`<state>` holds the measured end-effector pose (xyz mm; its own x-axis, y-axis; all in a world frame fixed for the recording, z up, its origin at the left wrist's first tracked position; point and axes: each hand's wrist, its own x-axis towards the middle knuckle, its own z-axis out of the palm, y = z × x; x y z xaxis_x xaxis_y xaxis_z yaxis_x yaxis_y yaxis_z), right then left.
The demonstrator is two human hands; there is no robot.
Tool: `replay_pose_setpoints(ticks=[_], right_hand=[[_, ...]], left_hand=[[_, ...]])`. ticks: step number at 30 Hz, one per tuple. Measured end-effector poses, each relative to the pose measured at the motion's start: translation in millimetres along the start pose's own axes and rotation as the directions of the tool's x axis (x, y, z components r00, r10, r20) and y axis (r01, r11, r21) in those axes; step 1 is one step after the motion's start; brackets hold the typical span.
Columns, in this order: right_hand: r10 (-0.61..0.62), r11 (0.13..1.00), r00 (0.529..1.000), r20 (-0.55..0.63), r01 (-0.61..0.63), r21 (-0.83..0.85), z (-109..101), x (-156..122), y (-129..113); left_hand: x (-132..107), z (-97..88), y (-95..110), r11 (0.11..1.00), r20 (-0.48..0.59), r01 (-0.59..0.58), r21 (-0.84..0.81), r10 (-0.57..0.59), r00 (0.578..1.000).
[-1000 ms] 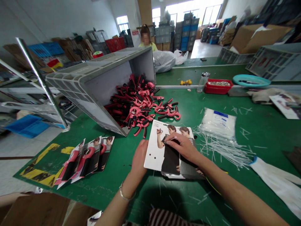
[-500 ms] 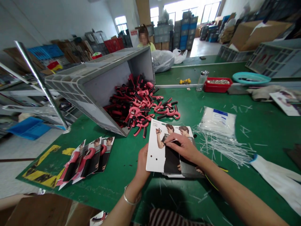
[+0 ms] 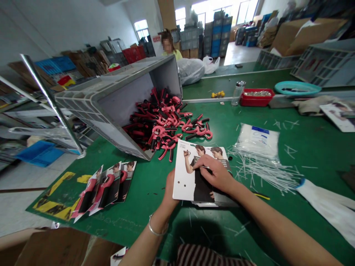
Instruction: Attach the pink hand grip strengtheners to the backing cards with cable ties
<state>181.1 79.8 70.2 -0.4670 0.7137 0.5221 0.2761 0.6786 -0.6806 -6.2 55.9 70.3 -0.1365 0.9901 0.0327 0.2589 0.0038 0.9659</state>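
Printed card [image 3: 188, 181] is tilted up in front of the person, above the near part of the green counter [image 3: 146, 177], with similar cards [image 3: 219, 151] lying behind and under it. Left hand [image 3: 169, 186] is at the left edge of this card; its fingers go behind and are hidden, so I cannot tell how far they are closed. Right hand [image 3: 213, 171] lies upon the front of the card, with its fingers bent and near to the thumb; whether they pinch something thin, I cannot tell. Two small dark holes are visible at the lower left of the card.

Beyond the card, a grey crate [image 3: 111, 79] rests on its side, and from its mouth a heap of pink and black hand grips [image 3: 166, 114] spreads onto the counter. To the left, three carded grips [image 3: 107, 184] lie overlapping, near yellow and black tape [image 3: 48, 208]. To the right are many loose white strips [image 3: 267, 173], a clear bag [image 3: 257, 142] of white contents just behind them, and a white glove [image 3: 324, 207]. Farther back stand a glass jar [image 3: 237, 94] and a red tray [image 3: 256, 99], side by side.
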Motion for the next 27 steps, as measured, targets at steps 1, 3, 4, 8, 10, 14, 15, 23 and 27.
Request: replay_pose_setpoints(ticks=[1, 3, 4, 8, 10, 14, 15, 23, 27], right_hand=[[0.007, 1.000, 1.000, 0.012, -0.007, -0.022, -1, 0, -2], [0.037, 0.998, 0.998, 0.049, -0.034, -0.057, -3, 0, -6], [0.050, 0.996, 0.996, 0.070, -0.045, -0.072, -4, 0, -8], [0.074, 0.990, 0.990, 0.120, -0.058, -0.128, -3, 3, -11], [0.076, 0.983, 0.992, 0.103, -0.058, -0.173, 0, 5, -11], [0.087, 0.977, 0.996, 0.012, -0.083, -0.195, 7, 8, -16], [0.089, 0.980, 0.996, -0.024, -0.091, -0.174, 7, 8, -19], [0.272, 0.898, 0.863, -0.425, -0.386, -0.210, -60, -42, 21], [0.545, 0.595, 0.785, -0.296, -0.610, -0.523, -98, -84, 90]], left_hand=[[0, 0.9, -1, 0.999, -0.052, 0.021, -0.045, -0.024, 0.998], [-2, 0.9, -5, 0.989, -0.093, 0.046, -0.141, -0.059, 0.994], [-4, -0.2, -8, 0.978, -0.076, 0.058, -0.199, -0.074, 0.994], [-9, -10.3, -10, 0.869, 0.089, 0.181, -0.460, -0.158, 0.983], [-8, -16.8, -5, 0.810, 0.190, 0.268, -0.522, -0.196, 0.962], [1, -25.0, 6, 0.839, 0.344, 0.402, -0.367, -0.279, 0.896], [3, -25.5, 6, 0.852, 0.370, 0.419, -0.315, -0.296, 0.880], [9, -22.5, -1, 0.848, 0.509, 0.435, -0.303, -0.241, 0.826], [17, -16.9, 3, 0.877, 0.590, 0.434, -0.206, -0.243, 0.770]])
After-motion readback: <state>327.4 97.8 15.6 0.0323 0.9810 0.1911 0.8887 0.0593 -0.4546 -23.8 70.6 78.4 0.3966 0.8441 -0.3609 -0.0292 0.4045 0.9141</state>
